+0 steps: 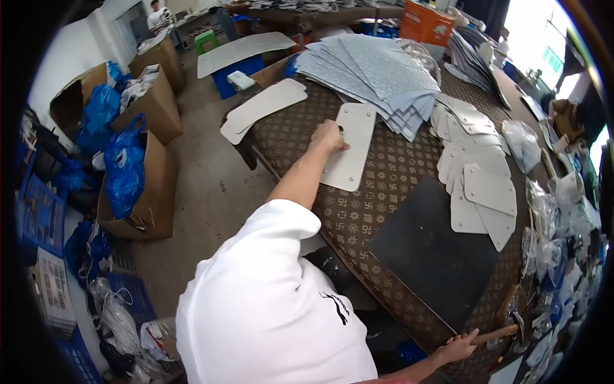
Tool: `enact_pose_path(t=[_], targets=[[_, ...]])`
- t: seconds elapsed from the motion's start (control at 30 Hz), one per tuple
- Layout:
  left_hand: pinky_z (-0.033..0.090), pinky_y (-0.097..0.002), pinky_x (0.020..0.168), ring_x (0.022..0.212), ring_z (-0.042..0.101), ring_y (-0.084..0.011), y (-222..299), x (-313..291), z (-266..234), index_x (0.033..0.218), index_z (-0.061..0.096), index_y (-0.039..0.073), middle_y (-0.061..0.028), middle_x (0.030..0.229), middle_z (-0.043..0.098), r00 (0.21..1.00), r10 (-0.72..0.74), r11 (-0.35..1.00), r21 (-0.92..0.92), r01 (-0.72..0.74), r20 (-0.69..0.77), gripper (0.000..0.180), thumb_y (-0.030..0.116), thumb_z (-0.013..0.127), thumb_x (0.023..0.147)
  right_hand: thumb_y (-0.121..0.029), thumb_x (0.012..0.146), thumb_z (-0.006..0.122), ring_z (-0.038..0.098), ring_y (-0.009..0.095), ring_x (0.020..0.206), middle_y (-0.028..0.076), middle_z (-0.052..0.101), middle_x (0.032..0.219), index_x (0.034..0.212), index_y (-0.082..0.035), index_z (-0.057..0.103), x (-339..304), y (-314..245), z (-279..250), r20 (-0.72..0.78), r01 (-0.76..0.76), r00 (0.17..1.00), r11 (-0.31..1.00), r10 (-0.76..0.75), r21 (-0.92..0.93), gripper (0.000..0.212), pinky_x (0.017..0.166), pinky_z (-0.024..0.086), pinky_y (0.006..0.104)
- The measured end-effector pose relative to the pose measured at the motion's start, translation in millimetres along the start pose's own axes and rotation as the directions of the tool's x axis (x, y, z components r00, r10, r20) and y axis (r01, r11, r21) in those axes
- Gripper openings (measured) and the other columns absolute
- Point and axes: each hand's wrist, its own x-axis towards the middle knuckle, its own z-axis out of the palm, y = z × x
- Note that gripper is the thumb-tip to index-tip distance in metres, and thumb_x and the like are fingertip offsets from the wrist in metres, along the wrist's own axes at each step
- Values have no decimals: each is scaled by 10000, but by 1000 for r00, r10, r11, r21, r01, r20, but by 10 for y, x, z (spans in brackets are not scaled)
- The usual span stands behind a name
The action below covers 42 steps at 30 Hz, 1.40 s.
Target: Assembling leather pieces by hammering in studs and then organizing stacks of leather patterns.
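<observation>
At the middle of the table, my left hand [329,136] is closed over the left side of a pale rectangular panel [354,150] with rounded corners and metal studs near its corners. A small dark spot shows beside the fingers; the fingertips are partly hidden. My right hand [459,347], at the near right, is wrapped round the wooden handle of a hammer [497,334], whose head points away to the right. Between the hands lies a flat black mat [438,246]. Right of the mat, similar studded panels [489,189] lie in an overlapping fanned pile.
A fanned stack of grey-silver sheets [364,73] covers the far table. Two pale panels [265,105] overlap at its left corner. Clear plastic bags [547,211] crowd the right edge. Cardboard boxes [150,185] with blue bags stand on the floor at left. An orange box [425,24] stands behind.
</observation>
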Motion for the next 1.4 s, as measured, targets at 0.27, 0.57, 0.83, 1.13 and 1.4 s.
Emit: enact_pose_path(t=[0.27, 0.57, 0.83, 1.13, 1.4], targets=[[533, -428, 859, 1014, 699, -333, 79, -402, -465, 1151, 708, 66, -176, 1058, 734, 833, 527, 809, -200, -552, -168, 365, 308, 759, 881, -277, 1058, 583, 400, 204, 468, 163, 570, 739, 1276, 152, 573, -127, -197, -143, 119, 11, 993, 996, -21, 84, 481, 422, 358, 366], [545, -461, 846, 967, 695, -354, 1676, -1771, 515, 1019, 715, 12, -181, 981, 717, 81, 893, 225, -285, -932, 442, 288, 271, 744, 898, -321, 1059, 590, 389, 192, 443, 154, 559, 676, 1251, 154, 589, 444, 507, -326, 164, -189, 971, 978, 174, 84, 512, 412, 361, 357], [561, -351, 814, 839, 690, -237, 1561, -1729, 1280, 1103, 679, -74, -162, 965, 711, 228, 936, 353, -699, -622, 269, 295, 178, 701, 950, -324, 1074, 590, 263, 24, 458, -77, 311, 614, 887, -136, 503, -859, -317, -705, 132, 6, 991, 988, -26, 153, 279, 379, 231, 240], [548, -250, 871, 930, 681, -88, 960, -1316, 986, 1081, 735, -6, -40, 1004, 737, 415, 859, 455, -818, -351, 300, 165, 33, 744, 921, -308, 1080, 577, 290, 25, 449, -48, 369, 619, 842, -107, 474, -1365, -921, -559, 231, -44, 973, 989, 10, 140, 328, 378, 248, 227], [554, -248, 845, 910, 682, -87, 830, -1399, 1036, 1053, 748, 17, -30, 951, 731, 400, 871, 473, -711, -520, 286, 158, 35, 759, 896, -296, 1085, 557, 353, 21, 435, -35, 412, 631, 974, -66, 573, -1643, -1115, -55, 577, 61, 815, 998, -57, 13, 256, 384, 253, 203]])
